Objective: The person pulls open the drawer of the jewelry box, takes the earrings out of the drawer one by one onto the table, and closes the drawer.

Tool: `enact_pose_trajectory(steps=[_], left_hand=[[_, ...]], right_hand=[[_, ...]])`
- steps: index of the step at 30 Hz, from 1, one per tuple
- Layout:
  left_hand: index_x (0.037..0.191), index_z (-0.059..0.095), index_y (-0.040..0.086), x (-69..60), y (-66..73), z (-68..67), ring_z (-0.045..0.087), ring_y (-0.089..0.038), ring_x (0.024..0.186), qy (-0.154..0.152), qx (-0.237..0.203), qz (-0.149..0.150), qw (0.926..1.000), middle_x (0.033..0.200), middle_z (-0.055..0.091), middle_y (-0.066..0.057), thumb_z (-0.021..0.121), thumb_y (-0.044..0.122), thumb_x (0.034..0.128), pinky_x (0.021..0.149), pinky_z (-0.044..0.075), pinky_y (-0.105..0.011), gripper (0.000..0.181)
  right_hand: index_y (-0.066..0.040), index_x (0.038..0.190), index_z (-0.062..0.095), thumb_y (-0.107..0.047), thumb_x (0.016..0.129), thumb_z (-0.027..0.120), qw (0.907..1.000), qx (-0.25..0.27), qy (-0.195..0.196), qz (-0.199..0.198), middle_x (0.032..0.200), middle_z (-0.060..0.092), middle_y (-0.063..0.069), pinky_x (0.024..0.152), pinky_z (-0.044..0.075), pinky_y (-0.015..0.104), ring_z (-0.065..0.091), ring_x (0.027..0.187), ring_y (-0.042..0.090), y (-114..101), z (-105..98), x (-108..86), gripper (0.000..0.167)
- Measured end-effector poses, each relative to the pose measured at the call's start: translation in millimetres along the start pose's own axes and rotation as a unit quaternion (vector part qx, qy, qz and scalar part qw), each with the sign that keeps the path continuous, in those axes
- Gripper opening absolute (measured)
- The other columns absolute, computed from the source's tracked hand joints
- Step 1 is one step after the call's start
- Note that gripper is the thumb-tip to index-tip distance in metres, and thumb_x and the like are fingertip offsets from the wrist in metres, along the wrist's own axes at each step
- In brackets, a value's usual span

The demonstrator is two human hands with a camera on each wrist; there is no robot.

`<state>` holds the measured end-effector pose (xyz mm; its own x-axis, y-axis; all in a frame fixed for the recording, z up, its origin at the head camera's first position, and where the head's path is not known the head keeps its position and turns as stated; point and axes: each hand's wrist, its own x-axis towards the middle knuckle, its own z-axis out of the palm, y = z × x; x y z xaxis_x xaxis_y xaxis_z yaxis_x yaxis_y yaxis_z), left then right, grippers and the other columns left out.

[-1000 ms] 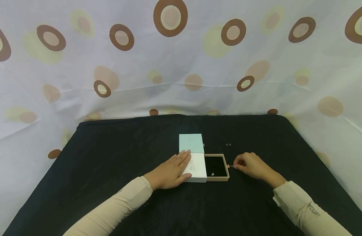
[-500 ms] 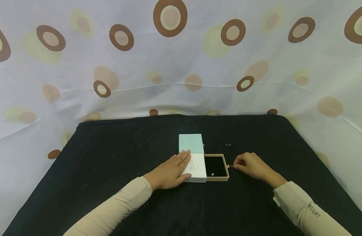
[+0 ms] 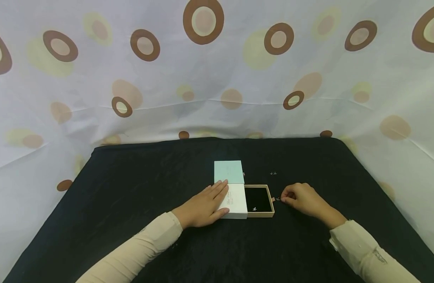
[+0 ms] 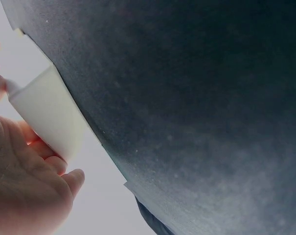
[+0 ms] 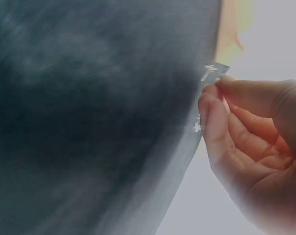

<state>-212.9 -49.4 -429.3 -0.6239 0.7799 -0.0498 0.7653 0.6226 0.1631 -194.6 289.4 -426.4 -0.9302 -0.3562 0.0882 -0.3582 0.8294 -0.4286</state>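
Observation:
My left hand (image 3: pixel 204 206) lies with straight fingers on the white sleeve (image 3: pixel 234 200) of a small drawer box in the head view. Its drawer (image 3: pixel 271 206), tan-rimmed and lined in black, sticks out to the right with a pull tab. One small silver star-shaped piece (image 3: pixel 254 209) sits on the black lining. To the right of the tab, my right hand (image 3: pixel 301 198) pinches thumb and forefinger together at another star-shaped piece (image 3: pixel 277 199). In the right wrist view that star-shaped piece (image 5: pixel 209 71) shows at the fingertips; the grip itself is partly hidden.
Behind the white sleeve, touching it, stands a mint-green box (image 3: pixel 229 171) with a small tab on its right side. Two tiny silver star-shaped pieces (image 3: pixel 273 173) lie farther back on the black cloth (image 3: pixel 149 177). A patterned curtain (image 3: pixel 217 78) hangs beyond the table.
My right hand has shifted very slightly to the right, and the star-shaped piece shows a little more clearly at its fingertips. The left hand and the boxes have stayed still.

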Motion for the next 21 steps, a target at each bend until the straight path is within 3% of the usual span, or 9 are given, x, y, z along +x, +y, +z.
enact_pose_trajectory(steps=[8, 21], left_hand=[[0.153, 0.016, 0.004, -1.1, 0.4, -0.9, 0.01, -0.022, 0.148, 0.0, -0.004, 0.0, 1.0, 0.161, 0.009, -0.007, 0.033, 0.049, 0.1015, 0.118, 0.017, -0.039, 0.071], [0.154, 0.014, 0.004, -0.5, 0.2, 0.5, 0.008, -0.02, 0.148, -0.006, 0.003, -0.002, 1.0, 0.161, 0.008, -0.006, 0.032, 0.05, 0.1012, 0.118, 0.016, -0.038, 0.072]], right_hand=[[-0.012, 0.083, 0.072, -0.013, 0.088, 0.07, 0.9988, -0.004, 0.048, -0.006, 0.074, 0.066, -0.009, 0.056, 0.046, 0.025, 0.054, 0.063, 0.0, -21.2, -9.3, -4.0, 0.006], [-0.009, 0.086, 0.071, -0.012, 0.088, 0.069, 0.9974, 0.031, 0.037, -0.053, 0.076, 0.066, -0.007, 0.056, 0.047, 0.022, 0.054, 0.063, 0.0, -50.9, 1.4, 0.5, 0.004]])
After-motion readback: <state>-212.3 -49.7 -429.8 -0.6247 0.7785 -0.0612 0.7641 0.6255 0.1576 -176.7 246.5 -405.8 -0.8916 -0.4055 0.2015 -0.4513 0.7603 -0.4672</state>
